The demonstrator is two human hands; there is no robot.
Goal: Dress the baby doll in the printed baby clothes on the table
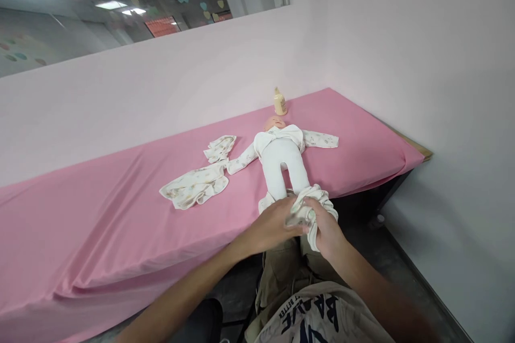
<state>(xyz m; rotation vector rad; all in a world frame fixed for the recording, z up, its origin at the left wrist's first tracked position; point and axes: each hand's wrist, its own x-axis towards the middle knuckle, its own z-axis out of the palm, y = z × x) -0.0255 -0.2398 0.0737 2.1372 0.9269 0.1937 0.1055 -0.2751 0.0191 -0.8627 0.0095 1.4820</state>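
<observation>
A baby doll [280, 158] lies on its back with its legs toward me. Its printed long sleeves are spread wide, and the top's white front is bunched up on its chest. Around the lower end of its legs is a bunched pale printed garment [317, 195], probably baby pants; the doll's feet are hidden. My right hand [325, 228] is closed on the gathered cloth at the right leg end. My left hand [279, 224] meets the same cloth from the left, its fingers curled and slightly blurred, so its grip is partly hidden.
A pink sheet [132, 214] covers the table, which meets walls behind and at the right. Another printed baby garment [197, 185] lies crumpled left of the doll. Beyond the doll's head stands a cream pump bottle [280, 102]. My lap is against the table's front edge.
</observation>
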